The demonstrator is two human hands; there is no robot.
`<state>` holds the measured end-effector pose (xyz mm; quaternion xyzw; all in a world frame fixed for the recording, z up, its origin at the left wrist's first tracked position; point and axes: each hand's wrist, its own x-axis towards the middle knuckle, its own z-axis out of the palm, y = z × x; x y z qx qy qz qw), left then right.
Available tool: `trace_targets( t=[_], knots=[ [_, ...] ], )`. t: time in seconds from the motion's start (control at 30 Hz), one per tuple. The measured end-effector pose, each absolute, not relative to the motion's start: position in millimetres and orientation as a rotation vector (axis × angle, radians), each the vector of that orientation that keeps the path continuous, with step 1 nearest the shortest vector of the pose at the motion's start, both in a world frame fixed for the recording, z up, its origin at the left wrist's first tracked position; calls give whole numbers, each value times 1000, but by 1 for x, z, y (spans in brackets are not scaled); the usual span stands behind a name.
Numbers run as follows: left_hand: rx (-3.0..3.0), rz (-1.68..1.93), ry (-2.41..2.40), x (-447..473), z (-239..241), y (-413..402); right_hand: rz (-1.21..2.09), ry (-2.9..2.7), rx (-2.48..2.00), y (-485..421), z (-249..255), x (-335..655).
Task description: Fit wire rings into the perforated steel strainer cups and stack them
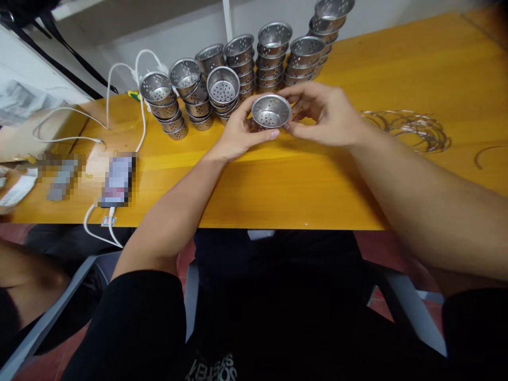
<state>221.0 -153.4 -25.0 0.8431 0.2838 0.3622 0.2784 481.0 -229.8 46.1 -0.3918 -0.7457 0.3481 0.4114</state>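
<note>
A perforated metal strainer basket (273, 119) is upright between my hands over the table, its round opening facing up and small holes showing in its bottom. My left hand (242, 129) wraps round its left side, thumb along the near side. My right hand (323, 114) grips the right side of the rim, its fingers bent and partly hidden. Just beyond my hands, several stacks of the same baskets stand in rows; the closest one (223, 87) is behind my left hand. To the right of my right wrist lie loops of thin metal wire (423, 132).
On the left, a phone (118, 180) lies with a white cable (143, 127) plugged in. A single curved wire (480, 156) rests at the far right of the wooden table (278, 196). Another person's leg (32, 280) shows at lower left beside a grey chair arm (59, 307).
</note>
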Motion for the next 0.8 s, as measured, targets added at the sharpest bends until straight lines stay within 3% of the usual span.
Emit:
trace_targets(
  t=[0.37,0.8],
  knots=[
    [2144,930,768,216,-7,-169,876,-1848,-1015,-225,42,484],
    [2176,947,778,220,-17,-161,764,-2002,-1106,-222,51,501]
  ],
)
